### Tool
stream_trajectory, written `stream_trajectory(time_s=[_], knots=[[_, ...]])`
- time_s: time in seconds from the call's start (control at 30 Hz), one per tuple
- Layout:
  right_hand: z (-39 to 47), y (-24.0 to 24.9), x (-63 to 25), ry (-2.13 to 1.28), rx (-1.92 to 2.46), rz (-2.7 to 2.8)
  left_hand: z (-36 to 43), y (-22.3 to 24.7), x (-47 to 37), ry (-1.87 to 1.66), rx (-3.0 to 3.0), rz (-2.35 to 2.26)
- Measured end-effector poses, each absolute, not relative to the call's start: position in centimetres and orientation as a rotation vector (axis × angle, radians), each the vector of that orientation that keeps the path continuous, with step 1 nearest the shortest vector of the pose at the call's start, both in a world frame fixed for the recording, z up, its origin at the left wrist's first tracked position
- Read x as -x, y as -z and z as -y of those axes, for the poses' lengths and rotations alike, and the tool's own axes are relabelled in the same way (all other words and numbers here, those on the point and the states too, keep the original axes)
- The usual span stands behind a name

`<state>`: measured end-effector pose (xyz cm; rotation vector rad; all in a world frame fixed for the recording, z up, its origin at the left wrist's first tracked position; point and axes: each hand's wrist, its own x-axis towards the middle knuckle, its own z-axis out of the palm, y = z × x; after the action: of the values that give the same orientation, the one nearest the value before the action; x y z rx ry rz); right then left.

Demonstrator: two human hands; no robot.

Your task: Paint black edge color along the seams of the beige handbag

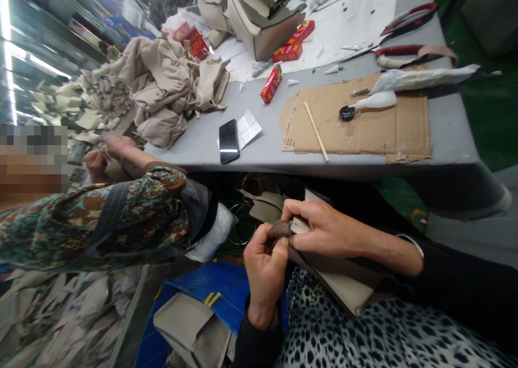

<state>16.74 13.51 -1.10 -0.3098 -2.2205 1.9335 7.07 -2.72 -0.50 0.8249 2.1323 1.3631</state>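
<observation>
A beige-grey leather bag (343,281) rests on my lap over a spotted apron. Fingers of my left hand (267,265) pinch a small leather tab (280,228) at the bag's near end. My right hand (324,230) grips the bag's edge right beside that tab, thumb and fingers closed. Both hands almost touch, and the fingertips hide the exact spot between them. A rounded flap (267,206) of similar leather shows just beyond my fingers.
On the grey table (259,155) lie a phone (229,141), cardboard (376,130) with a wooden stick (316,130), scissors (404,22), red boxes (271,83) and beige fabric (157,82). A blue bin (218,287) holds another bag (190,325). A co-worker (121,217) is at left.
</observation>
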Motion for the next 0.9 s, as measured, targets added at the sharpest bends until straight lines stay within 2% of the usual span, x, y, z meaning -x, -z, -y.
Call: stream_trajectory(time_s=[0.67,0.9], knots=[[-13.8,0.4,-16.9,-2.005,0.33,2.185,4.1,-0.2,-5.4,-1.184,-0.875,-1.894],[-13.7,0.3,-17.1,-1.977,0.337,2.203,3.6,-0.4,-6.3,-1.233,-0.673,-1.879]])
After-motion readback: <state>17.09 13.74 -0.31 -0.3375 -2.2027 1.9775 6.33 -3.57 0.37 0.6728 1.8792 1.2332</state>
